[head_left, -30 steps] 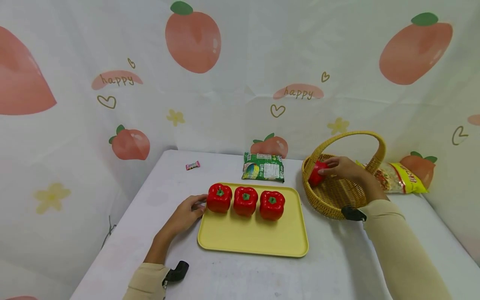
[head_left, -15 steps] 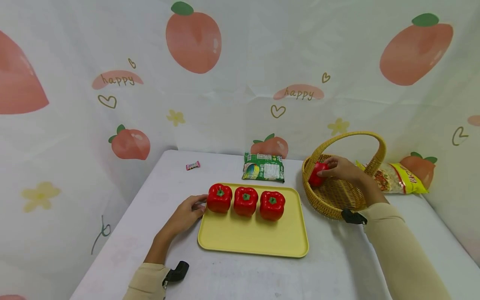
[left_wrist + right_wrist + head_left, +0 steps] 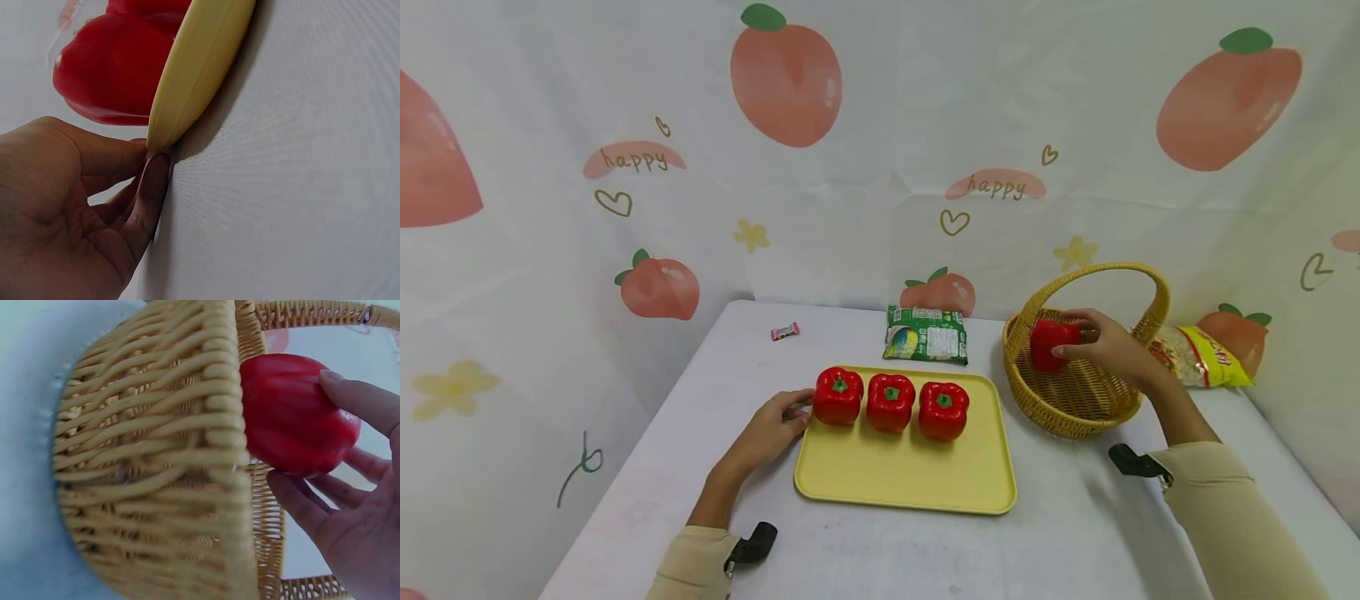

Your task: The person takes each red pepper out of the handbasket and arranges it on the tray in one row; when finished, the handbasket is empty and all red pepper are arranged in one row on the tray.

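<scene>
In the head view three red bell peppers point(image 3: 891, 403) with green stems stand in a row on a yellow tray point(image 3: 910, 483). My left hand point(image 3: 771, 429) pinches the tray's left rim between thumb and fingers, close to the leftmost pepper point(image 3: 115, 69). On the right is a wicker basket point(image 3: 1063, 423) with a tall arched handle. My right hand point(image 3: 1108, 350) reaches over it and grips another red bell pepper point(image 3: 1051, 345). In the right wrist view this pepper point(image 3: 300, 419) shows above the basket's rim point(image 3: 222, 425), thumb on one side and fingers on the other; its lower part is hidden.
A green snack packet point(image 3: 927, 335) lies behind the tray. Farther left is a small pink wrapped candy point(image 3: 785, 332). A yellow-ended food bag point(image 3: 1206, 357) lies right of the basket, near the printed curtain point(image 3: 865, 233) at the back.
My right hand and wrist have moved to the right, and the pepper in it has shifted right and away from the basket's left wall. My left hand and the tray stay put.
</scene>
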Demonstrator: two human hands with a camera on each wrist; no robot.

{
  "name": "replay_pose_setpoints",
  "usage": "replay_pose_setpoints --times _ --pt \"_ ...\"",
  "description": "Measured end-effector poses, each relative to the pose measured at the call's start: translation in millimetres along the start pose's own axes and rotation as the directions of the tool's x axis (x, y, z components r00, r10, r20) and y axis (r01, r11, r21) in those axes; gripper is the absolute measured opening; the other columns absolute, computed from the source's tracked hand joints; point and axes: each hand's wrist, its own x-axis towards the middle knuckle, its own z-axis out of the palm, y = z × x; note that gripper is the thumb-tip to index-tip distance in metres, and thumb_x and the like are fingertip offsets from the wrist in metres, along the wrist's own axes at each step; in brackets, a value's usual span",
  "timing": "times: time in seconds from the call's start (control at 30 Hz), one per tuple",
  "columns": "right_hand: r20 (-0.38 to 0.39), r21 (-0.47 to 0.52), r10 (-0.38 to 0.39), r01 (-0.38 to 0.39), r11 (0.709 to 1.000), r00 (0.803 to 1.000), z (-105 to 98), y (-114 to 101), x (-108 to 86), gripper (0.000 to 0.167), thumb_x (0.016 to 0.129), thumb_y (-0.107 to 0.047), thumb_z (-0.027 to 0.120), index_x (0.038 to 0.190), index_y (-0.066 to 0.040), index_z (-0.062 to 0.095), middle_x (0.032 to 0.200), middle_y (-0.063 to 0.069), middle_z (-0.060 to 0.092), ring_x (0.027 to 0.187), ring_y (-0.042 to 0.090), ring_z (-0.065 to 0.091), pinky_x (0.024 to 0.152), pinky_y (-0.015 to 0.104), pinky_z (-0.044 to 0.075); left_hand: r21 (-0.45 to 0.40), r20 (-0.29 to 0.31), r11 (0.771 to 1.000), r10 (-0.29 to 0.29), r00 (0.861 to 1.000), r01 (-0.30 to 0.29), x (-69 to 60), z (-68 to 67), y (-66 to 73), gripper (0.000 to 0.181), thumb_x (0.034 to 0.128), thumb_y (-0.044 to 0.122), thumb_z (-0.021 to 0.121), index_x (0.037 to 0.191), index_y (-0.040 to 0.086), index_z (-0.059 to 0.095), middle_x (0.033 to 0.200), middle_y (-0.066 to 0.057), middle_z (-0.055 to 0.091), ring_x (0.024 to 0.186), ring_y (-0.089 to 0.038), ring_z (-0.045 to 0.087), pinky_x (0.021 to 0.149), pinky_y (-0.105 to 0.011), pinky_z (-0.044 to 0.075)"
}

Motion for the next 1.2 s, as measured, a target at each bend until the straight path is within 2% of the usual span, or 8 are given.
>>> replay_pose_setpoints --times 0.27,0.4,0.47,0.6,0.73,0.97,1.1,1.2 --pt "-0.095 -0.025 -0.083 0.081 0.996 0.992 1.6 4.8 -34.3 0.081 0.098 -0.024 0.075 0.163 -0.003 0.031 0.160 0.030 0.040 0.139 0.059 0.045 0.092 0.042 0.058 0.006 0.001 1.000 0.010 1.000 -0.010 0.5 0.1 -0.6 0.048 0.1054 0.008 0.059 0.154 0.007 0.055 0.151 -0.017 0.059 0.135 -0.037 0.058 0.119 -0.059 0.044" --pt "-0.142 -0.013 -0.115 0.114 0.993 0.983 7.8 3.3 -53.0 0.083 0.098 -0.022 0.076 0.165 -0.007 0.030 0.162 0.025 0.037 0.138 0.054 0.047 0.086 0.023 0.057 0.006 0.001 1.000 0.004 1.000 -0.004 -0.1 0.1 -0.1 0.049 0.1054 0.008 0.058 0.154 0.006 0.054 0.151 -0.018 0.059 0.135 -0.037 0.058 0.118 -0.059 0.044" --pt "-0.170 -0.017 -0.132 0.131 0.991 0.977 11.9 1.5 -61.6 0.083 0.098 -0.022 0.077 0.166 -0.009 0.031 0.161 0.022 0.039 0.135 0.048 0.050 0.083 0.016 0.056 0.007 -0.001 1.000 0.000 1.000 0.000 -0.5 0.1 0.2 0.049 0.1054 0.008 0.058 0.154 0.006 0.054 0.151 -0.018 0.059 0.135 -0.038 0.058 0.118 -0.059 0.044" --pt "-0.217 -0.006 -0.163 0.166 0.986 0.962 20.3 -4.1 -75.6 0.081 0.096 -0.019 0.079 0.164 -0.013 0.036 0.160 0.018 0.041 0.125 0.020 0.059 0.082 0.015 0.058 0.013 -0.004 1.000 -0.002 1.000 0.002 -0.7 0.0 0.6 0.049 0.1055 0.008 0.059 0.154 0.007 0.054 0.151 -0.018 0.059 0.136 -0.038 0.057 0.118 -0.059 0.044" --pt "-0.240 0.003 -0.215 0.222 0.975 0.947 31.0 -9.3 -83.8 0.080 0.094 -0.013 0.081 0.162 -0.012 0.040 0.159 0.017 0.041 0.117 -0.002 0.057 0.083 0.015 0.059 0.011 -0.001 1.000 -0.002 1.000 0.002 -0.5 -0.1 1.4 0.049 0.1054 0.007 0.059 0.154 0.006 0.054 0.152 -0.018 0.058 0.136 -0.038 0.057 0.118 -0.058 0.044" --pt "-0.256 -0.012 -0.326 0.334 0.942 0.910 55.3 -15.8 -86.2 0.078 0.090 -0.004 0.082 0.159 -0.008 0.045 0.147 0.009 0.047 0.125 -0.002 0.052 0.089 0.012 0.057 0.011 0.002 1.000 -0.005 1.000 0.005 0.0 0.0 1.4 0.049 0.1056 0.007 0.058 0.154 0.006 0.054 0.152 -0.018 0.058 0.137 -0.038 0.056 0.119 -0.059 0.043" --pt "-0.252 -0.019 -0.358 0.365 0.931 0.899 68.5 -19.3 -85.1 0.079 0.088 -0.003 0.084 0.158 -0.006 0.047 0.148 0.012 0.048 0.124 -0.003 0.052 0.089 0.012 0.056 0.004 0.004 1.000 -0.008 1.000 0.008 -0.2 -0.1 1.5 0.049 0.1055 0.007 0.058 0.155 0.006 0.053 0.152 -0.018 0.058 0.137 -0.038 0.056 0.119 -0.058 0.043" --pt "-0.234 -0.001 -0.364 0.374 0.927 0.902 78.0 -21.6 -83.5 0.079 0.088 -0.003 0.084 0.158 -0.005 0.047 0.149 0.013 0.048 0.125 -0.003 0.051 0.090 0.013 0.057 0.001 0.005 1.000 -0.010 1.000 0.010 -0.4 -0.1 1.6 0.050 0.1054 0.006 0.058 0.155 0.006 0.053 0.152 -0.018 0.058 0.138 -0.038 0.056 0.119 -0.058 0.043"
